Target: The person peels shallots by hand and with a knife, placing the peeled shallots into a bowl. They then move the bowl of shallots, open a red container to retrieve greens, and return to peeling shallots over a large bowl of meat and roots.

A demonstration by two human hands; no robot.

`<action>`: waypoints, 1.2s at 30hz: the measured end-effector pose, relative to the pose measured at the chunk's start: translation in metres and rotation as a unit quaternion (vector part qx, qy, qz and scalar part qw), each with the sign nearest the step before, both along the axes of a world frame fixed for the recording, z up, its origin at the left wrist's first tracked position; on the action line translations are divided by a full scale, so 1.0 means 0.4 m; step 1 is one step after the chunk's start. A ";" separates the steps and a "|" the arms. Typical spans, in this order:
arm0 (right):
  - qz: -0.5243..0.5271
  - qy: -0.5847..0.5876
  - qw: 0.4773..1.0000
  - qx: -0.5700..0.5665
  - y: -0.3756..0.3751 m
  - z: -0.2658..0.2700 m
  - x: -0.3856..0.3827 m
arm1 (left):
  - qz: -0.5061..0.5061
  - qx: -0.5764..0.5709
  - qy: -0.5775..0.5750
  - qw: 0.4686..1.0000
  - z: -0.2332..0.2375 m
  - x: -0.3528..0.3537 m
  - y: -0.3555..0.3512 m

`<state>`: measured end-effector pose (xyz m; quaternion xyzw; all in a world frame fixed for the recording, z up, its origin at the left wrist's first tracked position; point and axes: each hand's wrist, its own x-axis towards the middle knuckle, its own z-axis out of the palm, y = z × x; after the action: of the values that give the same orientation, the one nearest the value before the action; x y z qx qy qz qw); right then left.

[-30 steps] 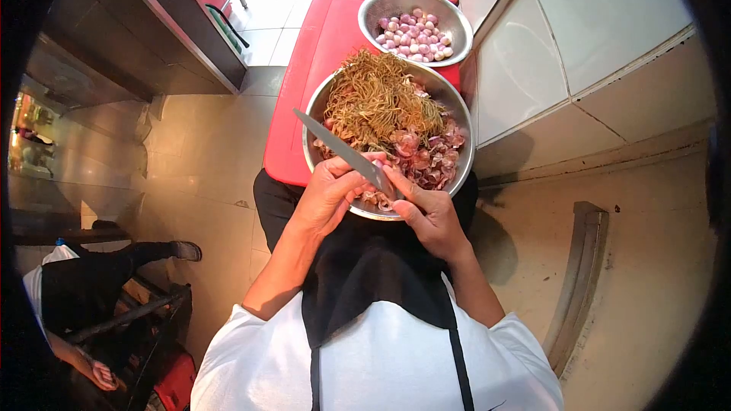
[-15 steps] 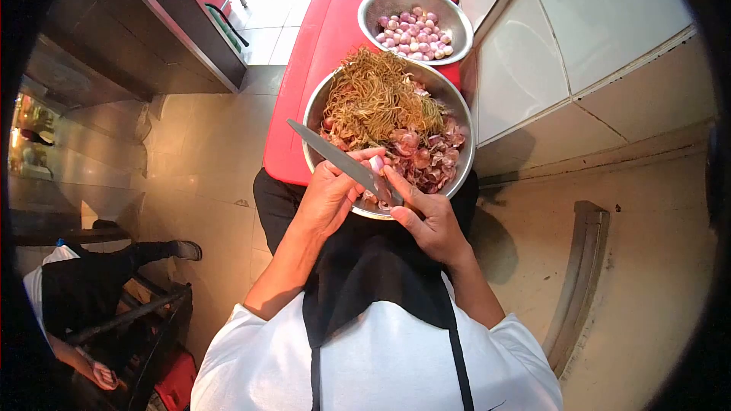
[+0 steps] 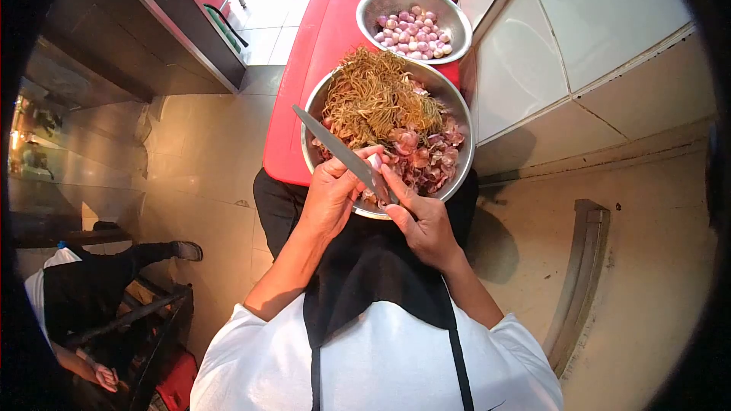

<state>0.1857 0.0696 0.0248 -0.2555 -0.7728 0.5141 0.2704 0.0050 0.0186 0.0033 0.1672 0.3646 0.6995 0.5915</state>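
Tiled wall [image 3: 548, 46] beside a red tabletop [image 3: 297, 106]. The left grip [image 3: 332, 196] pinches a shallot [image 3: 374, 161]; the right grip [image 3: 426, 224], closed on a knife [image 3: 335, 144], lies near it. Below both, a bowl [image 3: 454, 97] of peelings [image 3: 422, 154]; beyond, peeled shallots [image 3: 415, 34].

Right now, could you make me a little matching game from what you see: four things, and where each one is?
1. knife
2. pile of small bulbs
3. brown stringy heap
4. black apron

A. in the farther bowl
B. strapped over the white shirt
C. in the right hand
D. in the nearer bowl

Pairs: 1-C, 2-A, 3-D, 4-B
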 end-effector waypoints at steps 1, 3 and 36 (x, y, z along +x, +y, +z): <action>-0.004 -0.003 1.000 0.008 -0.002 -0.007 -0.001 | 0.007 0.000 0.007 1.000 0.000 0.002 -0.001; -0.024 0.006 1.000 0.009 -0.001 -0.016 -0.008 | 0.009 -0.003 0.052 0.999 -0.011 0.009 -0.009; 0.009 -0.010 0.994 -0.105 0.000 0.034 0.015 | 0.027 0.014 0.073 0.997 0.006 0.013 -0.001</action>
<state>0.1917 0.0698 0.0383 -0.2803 -0.7196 0.5923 0.2295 0.0103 0.0184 0.0059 0.2157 0.4015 0.7060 0.5420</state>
